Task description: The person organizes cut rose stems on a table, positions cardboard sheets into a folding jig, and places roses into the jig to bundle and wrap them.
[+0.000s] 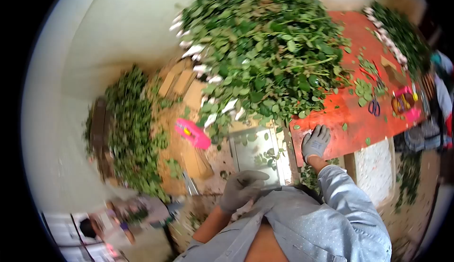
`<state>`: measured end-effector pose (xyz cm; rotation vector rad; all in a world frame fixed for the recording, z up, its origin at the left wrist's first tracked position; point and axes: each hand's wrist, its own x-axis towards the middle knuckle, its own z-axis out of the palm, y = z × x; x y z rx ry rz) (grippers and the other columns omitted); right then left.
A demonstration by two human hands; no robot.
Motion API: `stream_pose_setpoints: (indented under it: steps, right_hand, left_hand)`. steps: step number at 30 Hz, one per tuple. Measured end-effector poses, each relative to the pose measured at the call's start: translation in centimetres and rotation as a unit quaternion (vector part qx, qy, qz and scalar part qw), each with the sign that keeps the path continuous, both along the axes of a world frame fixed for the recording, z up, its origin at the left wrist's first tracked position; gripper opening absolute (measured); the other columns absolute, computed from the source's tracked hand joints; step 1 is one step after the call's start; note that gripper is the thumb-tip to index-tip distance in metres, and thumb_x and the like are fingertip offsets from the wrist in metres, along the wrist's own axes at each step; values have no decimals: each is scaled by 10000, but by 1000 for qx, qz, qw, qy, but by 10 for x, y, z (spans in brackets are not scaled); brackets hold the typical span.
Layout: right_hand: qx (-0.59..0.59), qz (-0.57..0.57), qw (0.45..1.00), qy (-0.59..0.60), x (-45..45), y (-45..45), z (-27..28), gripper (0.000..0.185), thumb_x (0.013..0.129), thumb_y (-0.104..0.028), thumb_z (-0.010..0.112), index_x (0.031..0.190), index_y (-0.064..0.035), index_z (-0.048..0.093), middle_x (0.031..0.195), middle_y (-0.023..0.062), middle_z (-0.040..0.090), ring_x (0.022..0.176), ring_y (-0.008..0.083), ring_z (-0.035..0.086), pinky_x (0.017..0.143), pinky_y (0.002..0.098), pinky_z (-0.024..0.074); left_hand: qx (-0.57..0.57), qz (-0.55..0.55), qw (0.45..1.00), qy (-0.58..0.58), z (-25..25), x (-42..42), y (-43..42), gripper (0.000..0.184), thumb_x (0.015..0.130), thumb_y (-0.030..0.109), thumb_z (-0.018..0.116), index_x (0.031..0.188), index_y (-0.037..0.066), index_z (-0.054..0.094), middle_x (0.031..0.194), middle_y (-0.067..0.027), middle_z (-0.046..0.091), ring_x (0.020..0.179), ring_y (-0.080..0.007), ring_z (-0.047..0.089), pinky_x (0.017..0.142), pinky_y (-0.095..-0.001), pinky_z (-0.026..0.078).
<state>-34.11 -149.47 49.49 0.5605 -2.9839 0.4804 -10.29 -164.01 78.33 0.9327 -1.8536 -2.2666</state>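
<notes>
My right hand (317,142), in a grey glove, lies with its fingers stretched out on the near left corner of a red tabletop (347,122). Nothing shows in its grasp. Close to my body, my left hand (243,189), also gloved, hovers with loosely bent fingers apart and no object visible in them. Between and beyond the hands is a pale flat panel (255,150) with loose leaves on it. A large heap of leafy cut stems (269,44) rises past the panel, several white-wrapped ends (193,51) along its left side.
Left lie a pink object (193,133) with a yellow part, cardboard pieces (177,79) and more leafy stems (130,134). On the red table are blue-handled scissors (374,107) and another wrapped bundle (402,39). A white bin (374,169) stands below. Another person (92,229) is at lower left.
</notes>
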Motion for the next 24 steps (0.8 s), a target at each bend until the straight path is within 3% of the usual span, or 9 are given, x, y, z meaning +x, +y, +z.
stream_pose_setpoints:
  steps: [3,6,9,13,15,17,21,23,24]
  right_hand:
    - [15,33,999,19,2,-1,2,617,951,-327,527,1447,23,415,1519,262,382,1433,467,294,1180,586,200]
    - [0,-15,998,56,1,1,-12,601,942,-341,537,1433,-9,435,1481,251,422,1404,467,332,1157,576,263]
    - [-6,0,998,65,7,3,-3,608,926,-316,583,1422,5,440,1451,257,447,1378,452,374,1146,548,301]
    - [-54,164,984,-43,-3,37,5,594,919,-246,633,1404,41,444,1425,269,461,1338,434,427,1127,524,340]
    - [-239,221,945,-11,-2,68,-10,554,919,-169,657,1375,75,459,1397,275,485,1305,401,473,1116,481,373]
    - [-207,350,911,65,46,96,44,500,929,-113,638,1355,92,474,1360,269,519,1273,376,510,1115,452,385]
    - [-140,619,732,-248,147,132,32,475,924,-111,640,1350,46,501,1321,257,542,1244,376,528,1069,463,429]
    - [-48,697,659,-278,200,115,9,509,905,-128,659,1366,7,492,1324,251,536,1227,396,530,1038,481,453]
    - [-47,686,678,-259,225,100,-11,534,896,-124,663,1381,-1,477,1329,254,530,1225,407,527,1048,484,444]
  left_hand:
    - [-77,-16,997,3,-7,23,45,175,907,-10,639,1066,-15,713,869,-19,697,779,-99,619,713,-264,510]
    - [-267,-29,963,-29,-22,31,96,234,903,62,649,1122,15,715,889,-94,727,733,-148,638,700,-283,515]
    - [-264,42,961,71,-62,47,153,249,917,81,627,1144,10,701,1053,-163,717,918,-250,687,835,-346,537]
    - [-251,8,968,-21,-106,96,203,327,923,142,583,1218,24,663,1196,-156,689,1126,-316,642,989,-392,496]
    - [-212,49,975,-41,-122,130,222,324,916,146,586,1209,43,676,1191,-150,690,1116,-313,651,975,-388,511]
    - [-207,77,972,-76,-142,157,237,312,895,132,606,1183,38,683,1182,-153,691,1101,-296,660,971,-384,514]
    - [-215,126,960,-130,-155,191,259,305,866,106,629,1156,34,686,1105,-147,712,1024,-274,690,905,-387,538]
    - [-142,119,970,-156,-144,206,262,283,857,94,645,1131,36,690,1024,-124,729,927,-269,709,806,-392,551]
    - [-198,160,958,-134,-154,210,269,239,873,127,673,1097,54,709,934,-117,736,813,-293,711,726,-397,545]
